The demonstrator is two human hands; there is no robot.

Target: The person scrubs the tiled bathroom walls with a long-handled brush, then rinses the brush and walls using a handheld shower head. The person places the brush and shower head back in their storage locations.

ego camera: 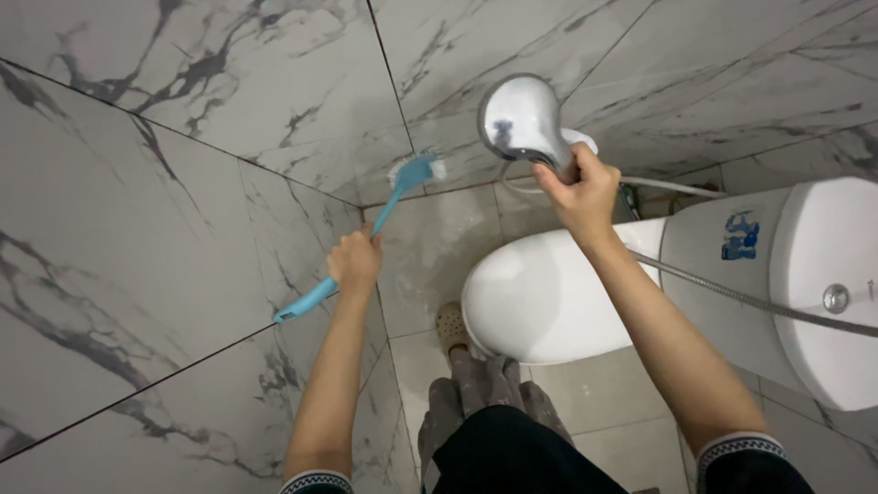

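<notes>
- The left hand was closed around the middle of a light blue long-handled brush, arm stretched forward and nearly straight from the near edge.
- The brush ran diagonally up to the right; its white bristled head pressed at the far corner where the marble-patterned wall tiles met the floor.
- The right hand was clamped on the neck of a chrome shower head, forearm angled up and leftward, the wrist bent.
- The shower head's round face tilted toward the brush head, just right of it.
- A metal hose trailed right across the white toilet, whose lid was shut.
- A slippered foot stood just left of the toilet bowl.
</notes>
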